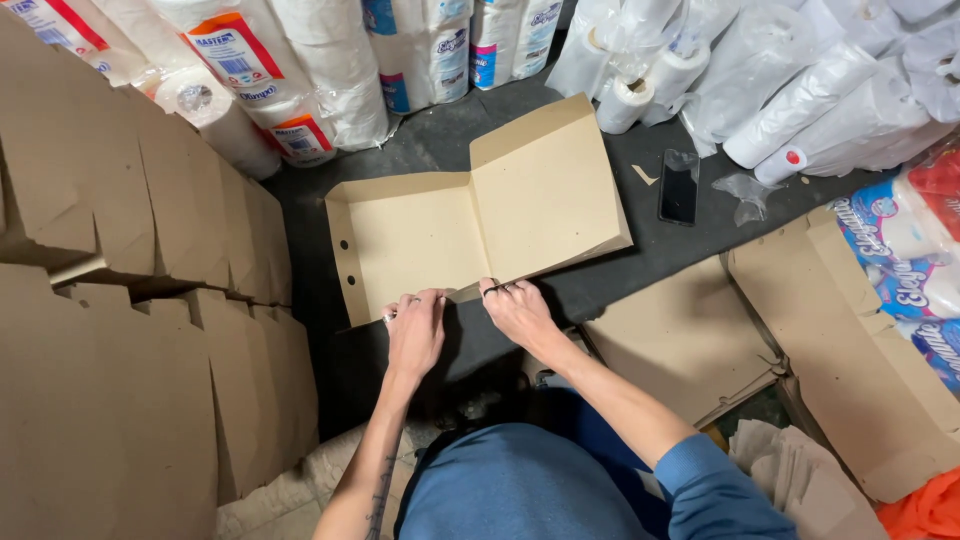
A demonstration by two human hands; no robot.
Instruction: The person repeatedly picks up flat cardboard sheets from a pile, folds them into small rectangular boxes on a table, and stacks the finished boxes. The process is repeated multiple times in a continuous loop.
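Where both hands' fingers (432, 298) press — cardboard sheet (470, 225) near edge.

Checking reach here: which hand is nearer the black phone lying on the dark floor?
Right. The right hand is below-left of the black phone; the left hand is farther left.

Light is even, fairly bright, soft, from overhead; no hard-edged shadows. Dark floor (440, 150) soaks it up, reads dull grey w/ little detail. Soft shadow under the raised flap of the cardboard sheet (480, 225) and beneath both forearms. Mild glare on the plastic-wrapped paper rolls (800, 90) at top right, whites nearly blown out. Phone (679, 186) screen shows faint reflection. Wide-angle lens: edges bend, stacked cartons (110, 300) at left loom large & bowed. Focus sharp at centre, slightly softer toward corners. No motion blur on hands.
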